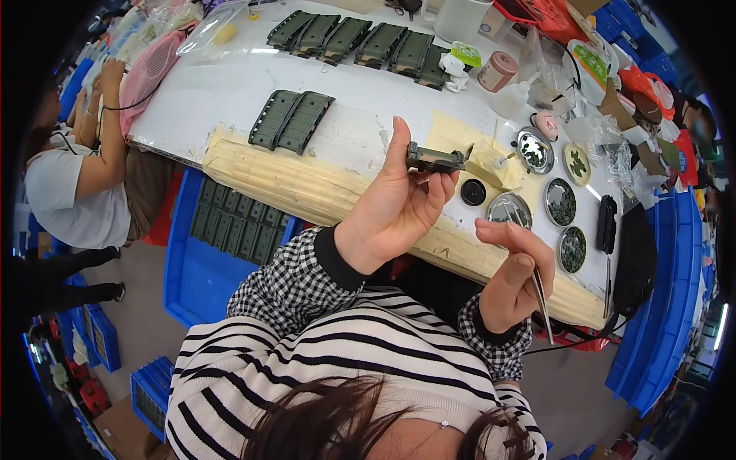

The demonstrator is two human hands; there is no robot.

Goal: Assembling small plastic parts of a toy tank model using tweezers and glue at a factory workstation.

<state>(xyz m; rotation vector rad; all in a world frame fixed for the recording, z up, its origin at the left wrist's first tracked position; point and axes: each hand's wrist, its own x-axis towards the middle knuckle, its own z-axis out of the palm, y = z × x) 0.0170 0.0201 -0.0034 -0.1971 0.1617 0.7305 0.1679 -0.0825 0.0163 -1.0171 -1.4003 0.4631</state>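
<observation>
My left hand (392, 213) holds a small green-and-tan plastic part (435, 159) above the table edge, its thumb raised and fingers curled beneath it. In my right hand (515, 277), a little to the right and nearer me, a pair of metal tweezers (543, 299) is gripped. A round metal dish (508, 207) lies just beyond the right hand. Dishes of small dark green pieces (560, 202) stand to its right. Beside the left hand's fingers is a round black lid (473, 192).
Two ribbed green panels (290, 121) lie at left on the white table (207, 84); more green panels (383, 44) line the back. A blue crate (180, 268) with green parts sits below left. Blue bins (659, 299) stand at right. Another person (80, 180) sits at far left.
</observation>
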